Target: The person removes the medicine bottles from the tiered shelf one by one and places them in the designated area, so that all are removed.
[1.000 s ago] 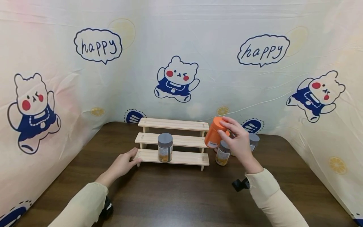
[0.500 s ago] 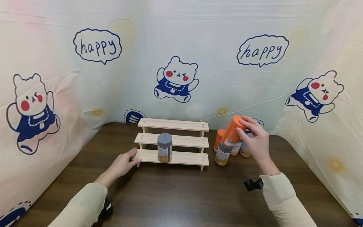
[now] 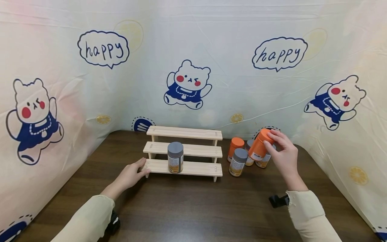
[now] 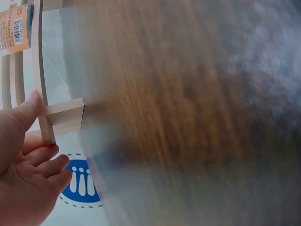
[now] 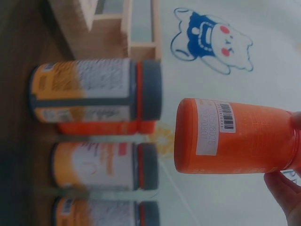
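Observation:
My right hand (image 3: pixel 285 151) grips an orange bottle (image 3: pixel 260 144) near its lid and carries it tilted over a group of jars. In the right wrist view the bottle (image 5: pixel 235 136) shows a white barcode label. My left hand (image 3: pixel 129 174) pinches the left end of the lowest step of a three-tier wooden rack (image 3: pixel 199 168); thumb and fingers lie on either side of the board in the left wrist view. A grey-lidded jar (image 3: pixel 175 158) stands upright on that lowest step, left of its middle.
Right of the rack stand a grey-lidded jar (image 3: pixel 238 162) in front, another orange bottle (image 3: pixel 235 148) behind it, and two more grey-lidded jars partly hidden by the held bottle. A printed cloth backdrop (image 3: pixel 229 84) closes off the table's (image 3: pixel 187 208) back and sides.
My right hand has moved right with the orange bottle, from beside the rack to over the back jars, dipping lower in the last half second. The left hand stays on the rack.

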{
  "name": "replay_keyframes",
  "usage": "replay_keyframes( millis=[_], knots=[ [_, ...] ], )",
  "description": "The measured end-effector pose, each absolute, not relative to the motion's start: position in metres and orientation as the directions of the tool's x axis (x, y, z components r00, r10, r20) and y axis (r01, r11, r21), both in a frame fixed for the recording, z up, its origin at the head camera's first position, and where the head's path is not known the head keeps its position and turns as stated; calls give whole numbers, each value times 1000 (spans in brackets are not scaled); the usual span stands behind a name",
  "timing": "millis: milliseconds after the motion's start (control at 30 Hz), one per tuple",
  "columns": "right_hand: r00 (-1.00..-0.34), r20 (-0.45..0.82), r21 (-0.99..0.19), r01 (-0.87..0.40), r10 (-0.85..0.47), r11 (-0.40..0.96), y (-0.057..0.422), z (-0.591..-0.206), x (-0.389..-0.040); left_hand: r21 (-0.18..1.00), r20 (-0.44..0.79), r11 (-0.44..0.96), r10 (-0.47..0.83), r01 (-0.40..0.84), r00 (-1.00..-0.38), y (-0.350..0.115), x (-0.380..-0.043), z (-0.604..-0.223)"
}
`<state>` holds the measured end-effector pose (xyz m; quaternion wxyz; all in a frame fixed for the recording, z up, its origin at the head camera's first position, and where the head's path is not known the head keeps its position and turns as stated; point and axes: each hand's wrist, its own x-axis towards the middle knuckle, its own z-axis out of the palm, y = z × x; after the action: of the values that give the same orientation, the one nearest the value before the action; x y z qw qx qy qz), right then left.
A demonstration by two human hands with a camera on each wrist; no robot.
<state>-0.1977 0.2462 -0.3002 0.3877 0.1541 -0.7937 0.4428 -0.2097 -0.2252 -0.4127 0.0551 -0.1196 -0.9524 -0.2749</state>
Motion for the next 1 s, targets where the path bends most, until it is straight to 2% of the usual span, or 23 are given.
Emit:
replay_keyframes(
  millis=[333, 600, 1000],
  knots=[
    [-679, 725, -587, -523, 114, 618, 281, -346, -224, 503, 174, 825, 197, 259, -965, -225, -209, -412],
    [-707, 701, -574, -485, 89, 660, 283, -371, -226, 504, 177, 824, 196, 260, -965, -225, -209, -410],
    [-701, 712, -545, -516, 41, 661, 280, -402, -234, 508, 159, 825, 195, 249, -968, -226, -211, -413]
  ],
)
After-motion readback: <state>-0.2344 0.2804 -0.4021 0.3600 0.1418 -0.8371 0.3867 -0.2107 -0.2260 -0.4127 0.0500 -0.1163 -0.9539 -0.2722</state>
